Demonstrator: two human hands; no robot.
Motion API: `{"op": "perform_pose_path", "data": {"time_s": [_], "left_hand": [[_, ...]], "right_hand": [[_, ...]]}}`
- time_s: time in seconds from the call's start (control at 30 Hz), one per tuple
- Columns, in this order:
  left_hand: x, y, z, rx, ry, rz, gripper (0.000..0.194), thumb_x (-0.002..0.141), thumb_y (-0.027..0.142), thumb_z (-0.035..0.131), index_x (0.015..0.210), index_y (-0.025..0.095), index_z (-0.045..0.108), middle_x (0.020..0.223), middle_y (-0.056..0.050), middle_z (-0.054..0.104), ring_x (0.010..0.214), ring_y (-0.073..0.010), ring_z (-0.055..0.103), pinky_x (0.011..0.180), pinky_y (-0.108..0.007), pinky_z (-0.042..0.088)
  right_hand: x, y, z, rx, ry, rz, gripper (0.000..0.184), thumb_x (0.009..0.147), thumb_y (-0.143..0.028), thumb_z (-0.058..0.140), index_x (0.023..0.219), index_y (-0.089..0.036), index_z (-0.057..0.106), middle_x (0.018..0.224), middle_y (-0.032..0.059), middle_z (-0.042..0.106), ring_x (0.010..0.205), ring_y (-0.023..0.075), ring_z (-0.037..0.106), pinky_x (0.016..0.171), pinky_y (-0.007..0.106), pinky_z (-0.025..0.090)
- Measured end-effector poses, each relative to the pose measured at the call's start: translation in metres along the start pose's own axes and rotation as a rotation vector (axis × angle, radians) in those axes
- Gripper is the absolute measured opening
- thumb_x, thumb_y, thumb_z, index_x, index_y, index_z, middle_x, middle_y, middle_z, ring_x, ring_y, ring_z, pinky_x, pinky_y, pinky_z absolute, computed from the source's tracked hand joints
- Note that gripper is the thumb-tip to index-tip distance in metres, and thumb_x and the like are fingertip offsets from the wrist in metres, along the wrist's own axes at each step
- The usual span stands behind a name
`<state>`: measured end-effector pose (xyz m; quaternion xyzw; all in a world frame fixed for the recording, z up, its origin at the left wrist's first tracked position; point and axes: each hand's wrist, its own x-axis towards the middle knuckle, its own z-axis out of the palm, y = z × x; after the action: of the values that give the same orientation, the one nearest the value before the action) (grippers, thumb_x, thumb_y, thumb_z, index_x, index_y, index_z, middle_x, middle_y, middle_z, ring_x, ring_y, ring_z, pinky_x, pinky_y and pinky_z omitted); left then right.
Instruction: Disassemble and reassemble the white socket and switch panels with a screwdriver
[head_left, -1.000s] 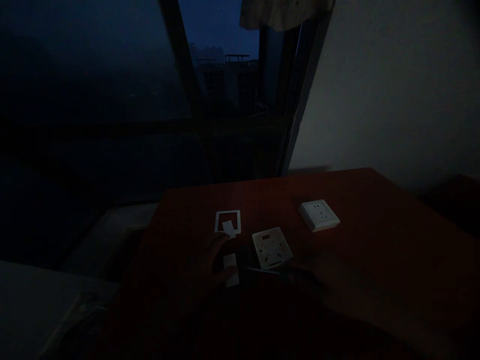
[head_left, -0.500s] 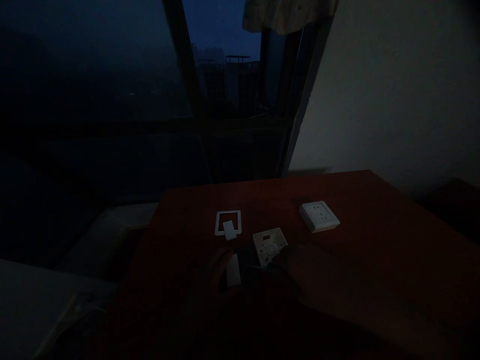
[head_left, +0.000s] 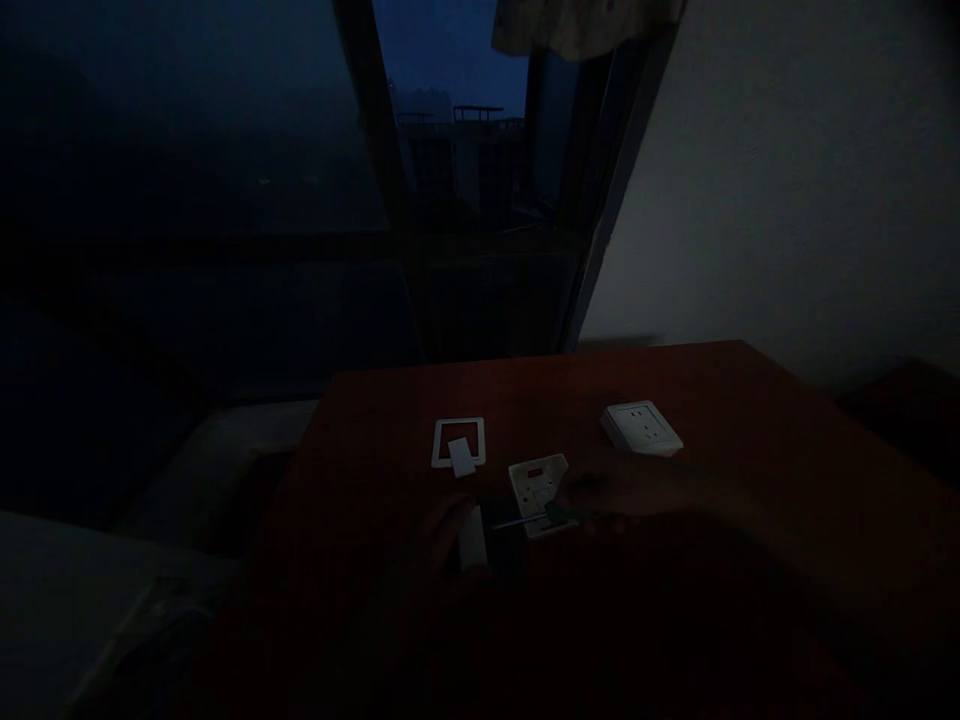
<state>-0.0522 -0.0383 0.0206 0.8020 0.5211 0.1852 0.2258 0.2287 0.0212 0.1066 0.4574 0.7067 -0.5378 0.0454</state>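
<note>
In dim light, my left hand (head_left: 439, 540) is closed on a switch module (head_left: 473, 540) with a white face and a dark body, at the near middle of the table. My right hand (head_left: 607, 488) grips a screwdriver (head_left: 521, 520), its shaft pointing left toward the module's dark side. Whether the tip touches the module I cannot tell. Below and behind the right hand lies an open white mounting box (head_left: 523, 480), partly covered by that hand. Beyond my left hand, a small white plate (head_left: 462, 457) rests across the near edge of a square white frame (head_left: 436, 440).
A white wall socket (head_left: 643, 426) sits at the right, past my right forearm. The reddish wooden table (head_left: 547, 385) ends at a dark window (head_left: 480, 300) at the back. A pale wall (head_left: 772, 200) rises on the right.
My right hand has risen and turned, so the screwdriver lies more level and more of its shaft shows. My left hand keeps hold of the switch module. The view has shifted slightly.
</note>
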Motion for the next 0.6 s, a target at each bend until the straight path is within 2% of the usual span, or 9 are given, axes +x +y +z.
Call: {"op": "perform_pose_path", "data": {"time_s": [0.13, 0.27, 0.4, 0.6], "left_hand": [[0.001, -0.011, 0.006, 0.012, -0.008, -0.005, 0.036, 0.092, 0.036, 0.057, 0.124, 0.020, 0.054, 0.129, -0.010, 0.053, 0.111, -0.0253, 0.056, 0.093, -0.047, 0.048], [0.001, -0.020, 0.010, 0.022, -0.013, -0.015, 0.056, 0.078, 0.047, 0.068, 0.129, 0.031, 0.053, 0.136, -0.005, 0.051, 0.124, -0.0325, 0.048, 0.104, -0.047, 0.041], [0.001, -0.022, 0.011, 0.017, -0.003, -0.008, 0.060, 0.074, 0.043, 0.069, 0.130, 0.032, 0.053, 0.137, -0.004, 0.052, 0.123, -0.0321, 0.050, 0.103, -0.046, 0.043], [0.003, -0.018, 0.004, 0.011, 0.037, 0.022, 0.059, 0.069, 0.040, 0.072, 0.126, 0.032, 0.056, 0.133, -0.005, 0.054, 0.121, -0.0325, 0.051, 0.100, -0.047, 0.045]], "right_hand": [[0.004, 0.012, 0.002, 0.077, -0.013, -0.013, 0.037, 0.089, -0.044, 0.046, 0.084, -0.013, 0.065, 0.073, 0.0040, 0.064, 0.048, 0.0067, 0.048, 0.042, 0.017, 0.037], [0.007, 0.019, 0.006, 0.143, 0.002, -0.002, 0.038, 0.088, -0.048, 0.048, 0.088, -0.014, 0.066, 0.072, 0.0032, 0.063, 0.047, 0.0063, 0.047, 0.041, 0.017, 0.035], [0.008, 0.023, 0.010, 0.194, 0.033, 0.021, 0.039, 0.087, -0.050, 0.050, 0.089, -0.014, 0.067, 0.072, 0.0030, 0.064, 0.048, 0.0067, 0.047, 0.041, 0.018, 0.035], [-0.010, 0.016, 0.022, 0.074, 0.125, -0.047, 0.036, 0.090, -0.045, 0.046, 0.089, -0.016, 0.068, 0.076, 0.0040, 0.066, 0.052, 0.0092, 0.055, 0.046, 0.019, 0.041]]}}
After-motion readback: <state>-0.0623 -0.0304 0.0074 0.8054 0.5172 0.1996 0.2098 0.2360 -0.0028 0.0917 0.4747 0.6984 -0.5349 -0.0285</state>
